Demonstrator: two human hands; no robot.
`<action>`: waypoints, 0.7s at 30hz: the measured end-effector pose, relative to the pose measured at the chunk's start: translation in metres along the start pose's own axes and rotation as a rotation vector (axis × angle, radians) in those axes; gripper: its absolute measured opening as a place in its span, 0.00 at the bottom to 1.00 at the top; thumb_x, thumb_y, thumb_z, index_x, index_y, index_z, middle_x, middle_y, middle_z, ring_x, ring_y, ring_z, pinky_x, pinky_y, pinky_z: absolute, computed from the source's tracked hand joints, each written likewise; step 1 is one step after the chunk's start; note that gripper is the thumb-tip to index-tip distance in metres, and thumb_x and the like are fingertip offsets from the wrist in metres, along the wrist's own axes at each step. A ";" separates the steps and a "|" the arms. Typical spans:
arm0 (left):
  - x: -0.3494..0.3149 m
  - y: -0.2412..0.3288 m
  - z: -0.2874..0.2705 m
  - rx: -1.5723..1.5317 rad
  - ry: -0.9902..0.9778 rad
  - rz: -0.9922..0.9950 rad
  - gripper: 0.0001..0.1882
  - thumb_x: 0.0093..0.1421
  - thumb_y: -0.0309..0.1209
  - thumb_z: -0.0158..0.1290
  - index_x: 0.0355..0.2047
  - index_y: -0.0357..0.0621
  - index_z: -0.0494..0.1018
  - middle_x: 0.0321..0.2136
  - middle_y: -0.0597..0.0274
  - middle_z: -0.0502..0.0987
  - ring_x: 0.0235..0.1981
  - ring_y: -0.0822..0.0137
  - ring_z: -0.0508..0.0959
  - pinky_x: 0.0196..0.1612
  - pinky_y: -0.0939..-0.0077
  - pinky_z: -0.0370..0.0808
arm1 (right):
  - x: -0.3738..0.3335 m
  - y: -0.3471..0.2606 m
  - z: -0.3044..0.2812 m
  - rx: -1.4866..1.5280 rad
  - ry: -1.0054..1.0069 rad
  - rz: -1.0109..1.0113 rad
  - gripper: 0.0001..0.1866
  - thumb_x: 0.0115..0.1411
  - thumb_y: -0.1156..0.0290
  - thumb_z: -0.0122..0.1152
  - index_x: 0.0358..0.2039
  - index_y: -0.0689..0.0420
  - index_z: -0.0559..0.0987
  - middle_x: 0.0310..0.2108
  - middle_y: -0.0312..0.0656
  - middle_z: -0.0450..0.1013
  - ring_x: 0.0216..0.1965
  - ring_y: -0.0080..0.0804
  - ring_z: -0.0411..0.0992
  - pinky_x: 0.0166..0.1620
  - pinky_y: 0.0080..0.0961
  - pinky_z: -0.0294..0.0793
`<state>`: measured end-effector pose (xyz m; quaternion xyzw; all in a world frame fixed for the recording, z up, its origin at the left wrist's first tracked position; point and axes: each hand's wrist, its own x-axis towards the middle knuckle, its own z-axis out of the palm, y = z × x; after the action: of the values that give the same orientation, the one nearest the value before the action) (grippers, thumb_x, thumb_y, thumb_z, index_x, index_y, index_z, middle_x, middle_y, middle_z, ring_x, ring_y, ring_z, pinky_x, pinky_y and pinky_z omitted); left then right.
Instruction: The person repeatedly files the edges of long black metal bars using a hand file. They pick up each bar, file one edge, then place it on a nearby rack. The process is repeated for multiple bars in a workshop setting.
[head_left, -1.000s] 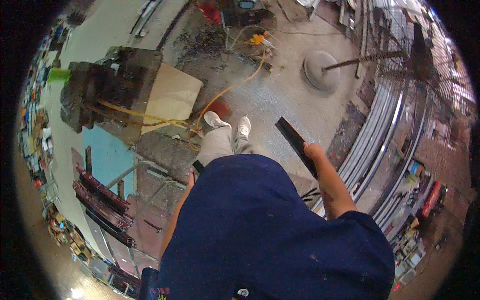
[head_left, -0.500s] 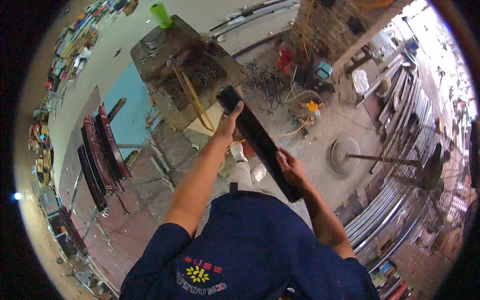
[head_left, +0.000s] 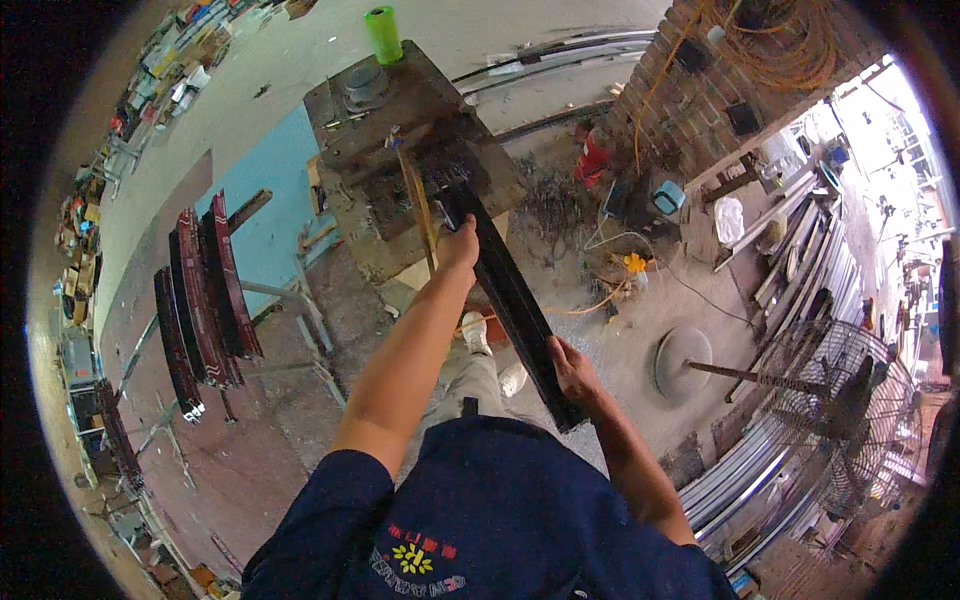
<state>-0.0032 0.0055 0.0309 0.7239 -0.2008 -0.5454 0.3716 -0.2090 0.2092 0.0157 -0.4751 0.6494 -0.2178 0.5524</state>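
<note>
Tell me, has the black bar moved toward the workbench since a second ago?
Yes. The black bar was at the right hand only, clear of the workbench; now the left hand holds its far end at the bench edge.

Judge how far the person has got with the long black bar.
Done: the black bar is lifted, its far end over the metal workbench. In hand: left hand grips near that end, right hand the near end. Left: it is not yet lying flat on the bench.
</note>
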 end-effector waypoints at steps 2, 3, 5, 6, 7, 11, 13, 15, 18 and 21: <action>0.002 0.005 0.001 0.044 0.003 -0.030 0.36 0.63 0.50 0.51 0.65 0.46 0.56 0.64 0.48 0.60 0.59 0.48 0.67 0.56 0.52 0.67 | -0.002 -0.012 -0.004 -0.026 -0.019 0.037 0.28 0.70 0.48 0.39 0.55 0.59 0.72 0.43 0.49 0.77 0.44 0.37 0.75 0.48 0.31 0.71; 0.002 0.011 0.003 0.072 0.007 -0.065 0.36 0.63 0.50 0.50 0.65 0.47 0.55 0.64 0.48 0.59 0.59 0.49 0.67 0.55 0.53 0.68 | -0.002 -0.017 -0.005 -0.019 -0.026 0.052 0.29 0.70 0.47 0.38 0.55 0.58 0.72 0.43 0.50 0.77 0.44 0.40 0.75 0.48 0.32 0.71; 0.022 0.008 0.002 0.251 0.012 -0.028 0.37 0.64 0.50 0.49 0.67 0.48 0.51 0.65 0.47 0.57 0.59 0.48 0.67 0.53 0.53 0.70 | 0.001 -0.028 -0.004 -0.015 -0.032 0.073 0.29 0.70 0.47 0.37 0.55 0.58 0.72 0.44 0.53 0.76 0.45 0.45 0.75 0.49 0.34 0.71; 0.051 -0.009 -0.003 0.395 0.021 0.041 0.38 0.64 0.51 0.48 0.67 0.48 0.50 0.65 0.47 0.56 0.60 0.47 0.66 0.52 0.53 0.71 | 0.003 -0.037 -0.002 -0.024 -0.037 0.076 0.29 0.70 0.47 0.37 0.55 0.58 0.72 0.44 0.54 0.76 0.46 0.48 0.75 0.49 0.35 0.71; 0.056 -0.009 0.000 0.415 0.014 0.042 0.38 0.64 0.51 0.48 0.67 0.48 0.49 0.65 0.47 0.56 0.60 0.46 0.66 0.52 0.52 0.72 | 0.005 -0.039 -0.002 -0.020 -0.024 0.091 0.29 0.70 0.47 0.37 0.55 0.58 0.72 0.44 0.56 0.76 0.47 0.51 0.75 0.49 0.36 0.71; 0.010 0.031 0.001 0.164 0.001 -0.078 0.38 0.64 0.51 0.48 0.67 0.46 0.49 0.64 0.46 0.58 0.60 0.45 0.65 0.51 0.52 0.72 | 0.012 -0.035 -0.007 -0.162 0.013 0.068 0.28 0.70 0.49 0.38 0.56 0.58 0.71 0.45 0.58 0.75 0.49 0.56 0.73 0.50 0.37 0.71; -0.001 0.036 -0.002 0.083 -0.002 -0.056 0.38 0.63 0.51 0.49 0.65 0.43 0.52 0.62 0.46 0.61 0.59 0.45 0.67 0.51 0.51 0.72 | 0.013 -0.038 -0.008 -0.140 -0.014 0.077 0.27 0.70 0.49 0.38 0.55 0.58 0.72 0.45 0.59 0.74 0.49 0.56 0.72 0.51 0.38 0.71; 0.001 0.039 -0.003 0.207 0.052 -0.026 0.36 0.62 0.50 0.51 0.63 0.42 0.56 0.60 0.46 0.65 0.58 0.46 0.69 0.51 0.52 0.71 | 0.011 -0.050 -0.009 -0.168 -0.011 0.098 0.27 0.70 0.50 0.38 0.54 0.58 0.72 0.45 0.59 0.75 0.49 0.55 0.73 0.50 0.37 0.71; 0.016 0.028 -0.002 0.261 0.092 0.094 0.34 0.61 0.50 0.52 0.60 0.41 0.59 0.57 0.46 0.69 0.56 0.46 0.71 0.52 0.53 0.71 | 0.007 -0.057 -0.008 -0.082 0.012 0.086 0.29 0.70 0.47 0.37 0.53 0.60 0.73 0.39 0.55 0.75 0.44 0.44 0.74 0.49 0.35 0.70; 0.011 0.037 0.002 0.260 0.089 -0.019 0.33 0.61 0.49 0.52 0.59 0.41 0.61 0.56 0.45 0.69 0.55 0.46 0.71 0.53 0.54 0.70 | 0.010 -0.060 -0.013 -0.060 0.007 0.092 0.30 0.70 0.46 0.37 0.51 0.60 0.74 0.37 0.52 0.76 0.42 0.39 0.74 0.48 0.34 0.70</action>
<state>0.0030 -0.0262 0.0520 0.7914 -0.2462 -0.4856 0.2780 -0.1978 0.1705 0.0633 -0.4605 0.6787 -0.1744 0.5449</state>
